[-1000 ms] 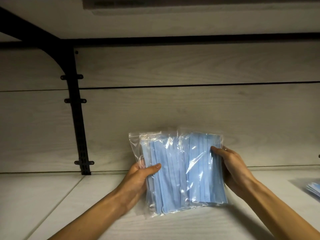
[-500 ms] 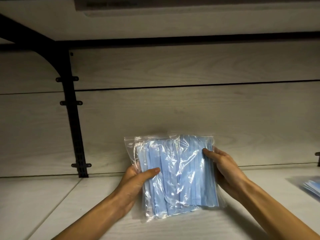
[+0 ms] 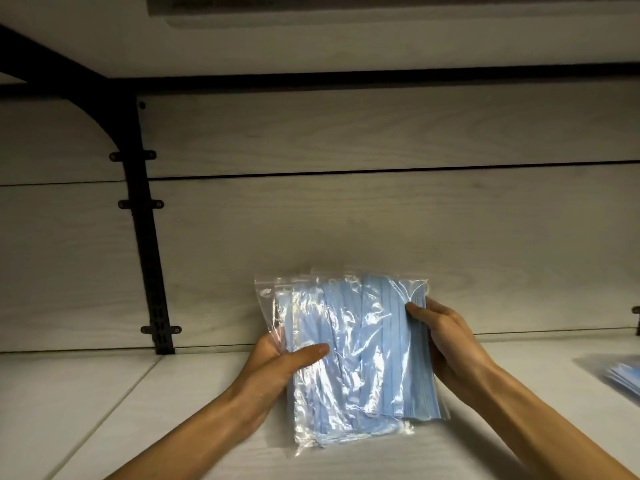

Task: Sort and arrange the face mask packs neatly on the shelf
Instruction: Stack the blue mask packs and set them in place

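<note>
Several clear zip bags of blue face masks (image 3: 356,355) stand upright as one overlapping bundle on the pale wooden shelf (image 3: 166,410), close to the back wall. My left hand (image 3: 280,362) grips the bundle's left side, thumb lying across the front. My right hand (image 3: 446,337) grips the right edge, with its thumb on the front near the top. The bundle's lower edge rests on the shelf board.
Another pile of blue mask packs (image 3: 623,375) lies flat at the far right of the shelf, cut off by the frame. A black metal bracket (image 3: 145,244) runs up the back wall at left. The shelf above (image 3: 346,36) hangs low overhead.
Both hands have squeezed the packs closer together, so the bundle is narrower and more overlapped. It has stayed at the middle of the shelf.
</note>
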`<state>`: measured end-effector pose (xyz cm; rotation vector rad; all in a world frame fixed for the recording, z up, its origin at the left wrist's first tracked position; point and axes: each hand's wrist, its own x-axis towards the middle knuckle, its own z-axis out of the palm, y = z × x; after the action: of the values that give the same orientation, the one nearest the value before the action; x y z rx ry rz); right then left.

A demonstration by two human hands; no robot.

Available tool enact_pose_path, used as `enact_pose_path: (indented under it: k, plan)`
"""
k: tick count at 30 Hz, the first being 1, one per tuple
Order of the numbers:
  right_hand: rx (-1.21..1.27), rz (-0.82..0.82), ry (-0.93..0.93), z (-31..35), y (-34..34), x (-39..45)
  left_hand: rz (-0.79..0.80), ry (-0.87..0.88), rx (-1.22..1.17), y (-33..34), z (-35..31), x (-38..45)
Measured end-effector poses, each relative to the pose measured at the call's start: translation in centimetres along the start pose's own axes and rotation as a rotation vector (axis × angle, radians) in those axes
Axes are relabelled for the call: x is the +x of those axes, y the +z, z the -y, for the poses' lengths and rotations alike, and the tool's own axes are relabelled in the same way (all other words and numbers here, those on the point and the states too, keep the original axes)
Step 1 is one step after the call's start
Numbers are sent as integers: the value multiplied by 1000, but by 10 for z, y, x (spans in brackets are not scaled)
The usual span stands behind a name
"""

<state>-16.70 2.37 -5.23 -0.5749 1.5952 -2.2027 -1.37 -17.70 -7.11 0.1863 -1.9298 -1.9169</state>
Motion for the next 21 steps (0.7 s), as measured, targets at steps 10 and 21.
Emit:
enact_pose_path:
  k: [10, 21]
  plan:
    - [16, 22, 27, -5, 9, -4, 35, -159, -97, 0, -5, -2]
    - [-187, 52, -359, 7, 32, -25, 189, 10, 88, 17, -22, -11]
